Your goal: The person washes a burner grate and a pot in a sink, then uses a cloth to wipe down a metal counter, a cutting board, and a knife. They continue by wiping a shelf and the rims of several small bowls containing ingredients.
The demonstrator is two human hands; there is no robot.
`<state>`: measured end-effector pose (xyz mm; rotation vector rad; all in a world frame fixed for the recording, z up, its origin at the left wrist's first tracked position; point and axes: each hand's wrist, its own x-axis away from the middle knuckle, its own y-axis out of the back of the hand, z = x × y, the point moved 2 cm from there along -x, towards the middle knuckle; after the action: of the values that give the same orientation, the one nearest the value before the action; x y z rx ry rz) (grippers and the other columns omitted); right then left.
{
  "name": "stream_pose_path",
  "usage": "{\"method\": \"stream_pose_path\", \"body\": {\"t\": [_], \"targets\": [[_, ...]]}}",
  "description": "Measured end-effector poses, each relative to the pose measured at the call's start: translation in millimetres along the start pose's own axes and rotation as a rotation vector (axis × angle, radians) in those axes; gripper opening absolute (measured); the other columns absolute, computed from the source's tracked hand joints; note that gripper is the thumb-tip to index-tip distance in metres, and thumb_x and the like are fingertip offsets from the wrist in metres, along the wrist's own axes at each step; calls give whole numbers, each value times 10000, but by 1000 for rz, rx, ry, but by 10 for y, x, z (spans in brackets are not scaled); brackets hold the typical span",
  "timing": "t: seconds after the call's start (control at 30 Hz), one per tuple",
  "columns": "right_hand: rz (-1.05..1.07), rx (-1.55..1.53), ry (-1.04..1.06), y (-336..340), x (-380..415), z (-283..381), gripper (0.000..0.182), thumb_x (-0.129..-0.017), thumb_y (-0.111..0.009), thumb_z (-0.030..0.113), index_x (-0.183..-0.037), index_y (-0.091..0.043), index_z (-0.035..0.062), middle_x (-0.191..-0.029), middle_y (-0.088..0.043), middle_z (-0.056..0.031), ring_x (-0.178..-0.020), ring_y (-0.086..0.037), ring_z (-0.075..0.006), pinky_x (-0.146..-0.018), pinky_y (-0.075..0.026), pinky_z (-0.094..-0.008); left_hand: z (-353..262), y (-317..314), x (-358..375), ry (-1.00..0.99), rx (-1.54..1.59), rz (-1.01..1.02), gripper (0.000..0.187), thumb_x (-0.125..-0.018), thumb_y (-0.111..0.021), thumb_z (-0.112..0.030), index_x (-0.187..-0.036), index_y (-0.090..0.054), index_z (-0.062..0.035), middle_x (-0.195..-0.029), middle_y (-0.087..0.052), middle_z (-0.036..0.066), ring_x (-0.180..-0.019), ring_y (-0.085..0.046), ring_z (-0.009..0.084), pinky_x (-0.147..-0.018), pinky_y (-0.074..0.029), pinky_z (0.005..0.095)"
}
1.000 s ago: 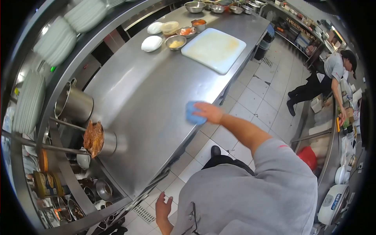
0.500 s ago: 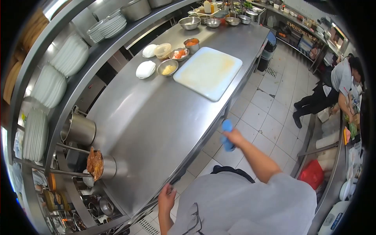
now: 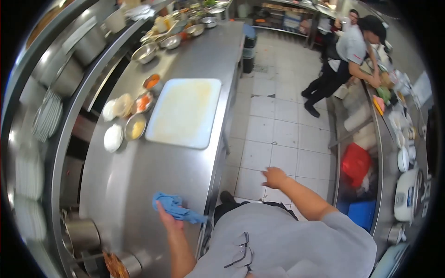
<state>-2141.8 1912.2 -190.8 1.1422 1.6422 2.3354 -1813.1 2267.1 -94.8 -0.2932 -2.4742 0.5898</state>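
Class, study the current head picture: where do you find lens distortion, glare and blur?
Head view: black rounded corners and the bowed shelf edge show wide-angle distortion; pale glare whitens the steel worktop just below the cutting board; the stacked plates at far left are smeared.

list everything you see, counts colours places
crumpled blue cloth: 1, blue, in left hand
long steel counter: 1, silver, left of centre
rectangular white cutting board: 1, white, on counter
rounded white dishes: 2, white, left of board
small metal food containers: 3, silver, beside board
round beige tub: 1, beige, beside dishes
open steel bowls: several, silver, counter's far end
cylindrical steel pots: at least 2, silver, lower left
white plate stacks: several, white, far left
crumpled red bag: 1, red, right side
white lidded appliance: 1, white, far right
co-workers: 2, light tops, upper right
left hand: 1, holding cloth
right hand: 1, empty, right of counter
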Motion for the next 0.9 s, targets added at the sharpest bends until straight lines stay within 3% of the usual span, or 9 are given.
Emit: {"method": "stream_pose_path", "body": {"t": [0.17, 0.23, 0.3, 0.37, 0.43, 0.5, 0.63, 0.73, 0.9], "targets": [[-122, -431, -798, -1407, 1313, -1779, 718, -949, -646, 542, -1439, -579, 22, -1434, -607, -226, -1352, -555, -388, -1158, -436, -440, -852, -531, -1328, -169, 69, 29, 533, -1061, -480, -460, -1401, -547, -55, -1247, -654, 168, -1148, -637, 323, -1002, -542, 484], [51, -532, -1122, -2141, 2116, -2134, 701, -953, -628, 555, -1395, -620, 12, -1424, -614, -235, -1313, -595, -392, -1121, -470, -472, -1122, -807, -2007, -478, -177, -292, 506, -1052, -521, -393, -1422, -537, -47, -1297, -627, 200, -1114, -635, 343, -987, -527, 492], [125, -552, -1268, -2404, 2908, -1854, 698, -949, -615, 595, -1379, -650, 46, -1439, -617, -197, -1330, -586, -384, -1116, -470, -477, -1216, -287, -3377, -1015, -975, -291, 569, -1041, -555, -356, -1537, -458, -95, -1453, -533, 240, -1175, -617, 385, -1006, -513, 524], [351, -620, -1342, -1886, 3290, -1149, 719, -947, -591, 653, -1367, -671, 76, -1460, -612, -161, -1349, -575, -376, -1116, -467, -475, -1085, -421, -3549, -634, -1826, -499, 603, -1034, -572, -340, -1575, -423, -120, -1548, -459, 242, -1225, -602, 406, -1021, -498, 551], [417, -492, -899, -3457, 3502, -1370, 733, -947, -575, 694, -1340, -698, 87, -1451, -628, -137, -1349, -578, -368, -1119, -464, -468, -1001, -932, -3019, -579, -1798, -494, 613, -1032, -574, -352, -1577, -421, -117, -1528, -481, 227, -1230, -602, 398, -1027, -486, 568], [473, -562, -1086, -2111, 3237, -569, 597, -935, -643, 602, -1265, -748, 117, -1374, -665, -188, -1267, -635, -368, -1070, -491, -470, -760, -1005, -3018, -611, -1869, -435, 621, -1025, -579, -360, -1574, -430, -111, -1507, -507, 207, -1257, -581, 398, -1055, -452, 594], [601, -807, -947, -2370, 2559, -622, 746, -927, -614, 714, -1263, -740, 59, -1284, -708, -198, -1212, -656, -363, -1032, -493, -491, 185, -979, -2373, -956, -1911, -208, 616, -970, -636, -294, -1534, -494, -91, -1470, -527, 238, -1313, -513, 439, -1136, -382, 558], [594, -583, -632, -2921, 1649, -1292, 763, -956, -557, 697, -1362, -672, 61, -1487, -590, -170, -1392, -531, -368, -1157, -416, -487, 683, -1346, -1383, -1220, -1738, 90, 645, -889, -715, -264, -1481, -554, -66, -1393, -563, 257, -1301, -509, 460, -1131, -391, 536], [33, -536, -621, -1337, 430, -1599, 624, -980, -595, 560, -1370, -671, 78, -1432, -625, -197, -1359, -558, -375, -1143, -444, -437, 998, -2109, -823, -210, -1492, 629, 698, -817, -808, -306, -1429, -597, -45, -1440, -574, 259, -1222, -631, 328, -1007, -520, 435]]}}
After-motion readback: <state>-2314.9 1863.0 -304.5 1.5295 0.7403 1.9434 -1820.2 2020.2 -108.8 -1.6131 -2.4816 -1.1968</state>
